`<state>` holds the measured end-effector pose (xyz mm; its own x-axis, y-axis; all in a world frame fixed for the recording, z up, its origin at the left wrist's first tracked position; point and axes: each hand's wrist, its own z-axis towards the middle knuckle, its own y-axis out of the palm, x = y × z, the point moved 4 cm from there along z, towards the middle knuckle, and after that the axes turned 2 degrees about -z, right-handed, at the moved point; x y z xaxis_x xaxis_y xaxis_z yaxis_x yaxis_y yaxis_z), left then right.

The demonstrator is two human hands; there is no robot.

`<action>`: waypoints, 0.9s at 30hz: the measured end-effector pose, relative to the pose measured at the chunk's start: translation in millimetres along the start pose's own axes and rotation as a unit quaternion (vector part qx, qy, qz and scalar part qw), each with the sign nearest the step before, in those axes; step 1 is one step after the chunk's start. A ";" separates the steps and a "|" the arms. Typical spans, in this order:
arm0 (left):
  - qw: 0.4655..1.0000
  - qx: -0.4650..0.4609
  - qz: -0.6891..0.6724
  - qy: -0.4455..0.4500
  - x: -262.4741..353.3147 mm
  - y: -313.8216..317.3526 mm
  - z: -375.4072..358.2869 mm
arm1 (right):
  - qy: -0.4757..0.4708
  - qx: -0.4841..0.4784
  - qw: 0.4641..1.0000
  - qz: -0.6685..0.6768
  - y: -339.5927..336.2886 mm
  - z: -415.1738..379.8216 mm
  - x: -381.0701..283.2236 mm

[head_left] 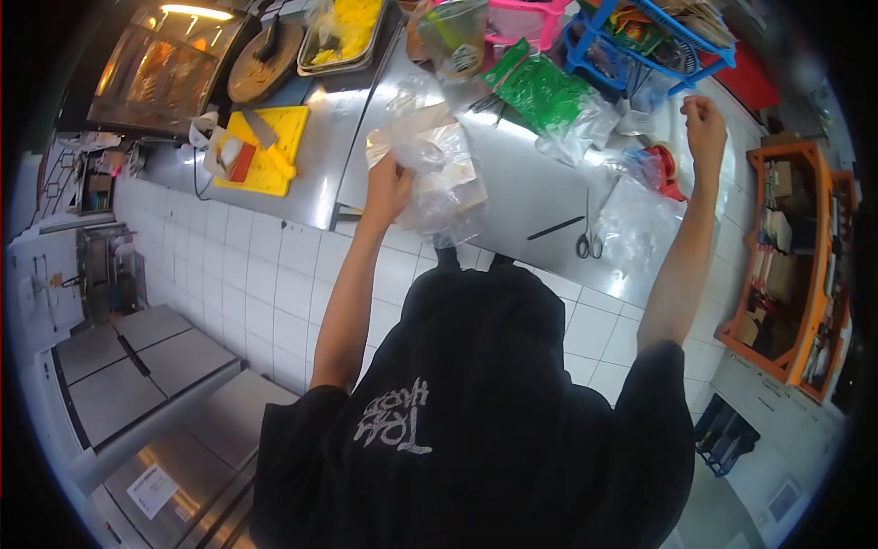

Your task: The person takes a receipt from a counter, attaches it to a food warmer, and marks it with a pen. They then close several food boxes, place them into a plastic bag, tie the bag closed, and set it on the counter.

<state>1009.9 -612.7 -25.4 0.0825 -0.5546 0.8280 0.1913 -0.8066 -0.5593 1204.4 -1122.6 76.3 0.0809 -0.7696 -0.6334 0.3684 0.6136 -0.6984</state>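
My left hand (391, 190) is closed on a clear plastic bag (430, 169) at the front edge of the steel table. The bag lies around and over a pale, flat, boxy packet (468, 188). My right hand (706, 128) is raised at the right, beside a blue basket (604, 64), its fingers curled together; I cannot tell whether anything is in them. Below it are a red tape dispenser (672, 172) and clear plastic sheets (631, 220). Between my hands lie scissors (588, 240) and a black pen (555, 228).
A green plastic bag (540, 87) lies at the back, near a clear plastic tub (455, 37). On the left, a knife (261, 129) rests on a yellow cutting board (283, 151). Behind stand a round chopping block (265, 73), a tray of yellow food (352, 27) and a lit glass cabinet (165, 69).
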 end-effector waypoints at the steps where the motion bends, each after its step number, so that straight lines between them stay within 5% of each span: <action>1: 1.000 -0.003 -0.025 0.013 -9.2 3.5 -0.8 | -0.001 -0.018 0.992 0.125 7.1 -19.5 -23.2; 4: 0.997 0.012 -0.006 0.074 -14.2 10.6 -6.3 | 0.042 -0.085 0.912 0.400 67.8 -82.1 -98.9; 6: 0.991 0.028 0.040 0.126 -6.2 14.1 -12.7 | 0.105 -0.168 0.795 0.574 145.2 -137.7 -137.3; 9: 0.964 0.133 0.091 0.211 0.9 18.6 -26.8 | 0.314 -0.309 0.738 0.511 233.5 -199.4 -163.8; 10: 0.963 0.137 0.094 0.210 5.8 15.0 -27.1 | 0.312 -0.313 0.736 0.513 241.5 -205.5 -166.5; 12: 0.962 0.114 0.123 0.217 14.0 12.1 -26.1 | 0.230 -0.326 0.818 0.415 249.8 -206.7 -169.5; 16: 0.969 0.062 0.114 0.210 14.0 8.0 -18.4 | 0.105 -0.384 0.846 0.355 254.6 -195.1 -164.7; 20: 0.978 0.048 0.094 0.180 14.8 3.3 -11.5 | 0.095 -0.447 0.809 0.371 253.9 -192.6 -174.7; 22: 0.986 0.019 0.109 0.122 14.6 0.9 -3.7 | -0.210 -0.328 0.899 0.198 246.0 -184.3 -204.1; 23: 0.986 0.016 0.109 0.121 18.0 -0.8 -1.3 | -0.186 -0.469 0.860 0.069 252.6 -182.2 -208.8; 27: 0.998 -0.010 0.055 -0.009 31.9 -11.3 13.6 | -0.253 -0.437 0.856 0.107 250.3 -187.2 -226.3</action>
<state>1023.6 -618.5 7.9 0.1196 -0.6370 0.7616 0.1602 -0.7446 -0.6480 1105.0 -761.7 -17.6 0.5329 -0.4644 -0.7073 -0.5211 0.4784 -0.7068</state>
